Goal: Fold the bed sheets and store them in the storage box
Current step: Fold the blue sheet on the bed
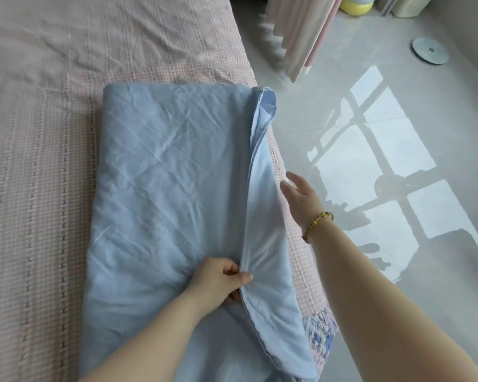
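A light blue bed sheet (166, 172) lies folded into a long rectangle on the bed, near its right edge. My left hand (218, 279) pinches the sheet's upper layer along its right edge, close to me, and lifts it a little. My right hand (301, 194) hovers with spread fingers just right of the sheet's lower layer, above the bed's edge, holding nothing. A yellow bead bracelet is on that wrist. No storage box is in view.
The bed carries a pink checked cover (39, 188); a floral fabric (320, 334) peeks out at its near right corner. Glossy grey floor (398, 161) lies to the right. Pink curtains (301, 31), a yellow object (355, 6) and a round white base (429, 51) stand beyond.
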### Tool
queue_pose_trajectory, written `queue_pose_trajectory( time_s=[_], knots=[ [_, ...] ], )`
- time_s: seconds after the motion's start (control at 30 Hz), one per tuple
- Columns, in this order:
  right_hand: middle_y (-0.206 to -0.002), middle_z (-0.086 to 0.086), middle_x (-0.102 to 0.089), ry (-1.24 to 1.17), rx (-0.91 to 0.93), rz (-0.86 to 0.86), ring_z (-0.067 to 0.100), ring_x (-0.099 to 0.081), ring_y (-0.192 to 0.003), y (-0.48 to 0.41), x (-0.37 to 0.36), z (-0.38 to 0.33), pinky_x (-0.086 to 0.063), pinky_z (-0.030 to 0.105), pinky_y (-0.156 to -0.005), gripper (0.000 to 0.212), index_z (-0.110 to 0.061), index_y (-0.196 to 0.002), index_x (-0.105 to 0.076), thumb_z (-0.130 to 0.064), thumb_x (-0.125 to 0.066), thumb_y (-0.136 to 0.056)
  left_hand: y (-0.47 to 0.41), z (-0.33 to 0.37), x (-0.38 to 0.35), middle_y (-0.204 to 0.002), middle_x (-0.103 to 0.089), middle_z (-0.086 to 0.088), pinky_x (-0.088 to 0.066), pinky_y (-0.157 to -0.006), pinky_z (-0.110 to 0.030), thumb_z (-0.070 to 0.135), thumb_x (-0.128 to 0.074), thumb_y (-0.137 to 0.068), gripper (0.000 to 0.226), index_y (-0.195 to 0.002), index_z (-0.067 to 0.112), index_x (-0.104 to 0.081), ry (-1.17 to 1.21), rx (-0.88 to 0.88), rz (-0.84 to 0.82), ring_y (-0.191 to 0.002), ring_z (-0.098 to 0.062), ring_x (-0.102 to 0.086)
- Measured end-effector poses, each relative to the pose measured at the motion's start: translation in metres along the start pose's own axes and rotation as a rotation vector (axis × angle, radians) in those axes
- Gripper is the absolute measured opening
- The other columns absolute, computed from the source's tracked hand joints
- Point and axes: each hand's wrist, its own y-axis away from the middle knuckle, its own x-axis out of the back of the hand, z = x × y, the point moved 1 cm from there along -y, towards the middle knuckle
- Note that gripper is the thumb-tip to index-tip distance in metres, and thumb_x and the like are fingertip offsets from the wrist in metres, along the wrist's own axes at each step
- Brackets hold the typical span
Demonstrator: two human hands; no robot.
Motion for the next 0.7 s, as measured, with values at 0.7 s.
queue_pose_trajectory(
  time_s=[0.7],
  knots=[
    [-0.157, 0.000, 0.004, 1.077, 0.628, -0.272, 0.018, 0.008, -0.144, -0.122, -0.073, -0.064, 0.005, 0.035, -0.116, 0.060, -0.017, -0.149, -0.006, -0.041, -0.027, -0.098, 0.010, -0.009, -0.040, -0.050, -0.048, 0.016, -0.029, -0.047, -0.017, 0.050, -0.053, -0.066, 0.029, -0.062, 0.029, -0.034, -0.471, -0.111, 0.586, -0.057, 0.000, -0.048]
  ],
)
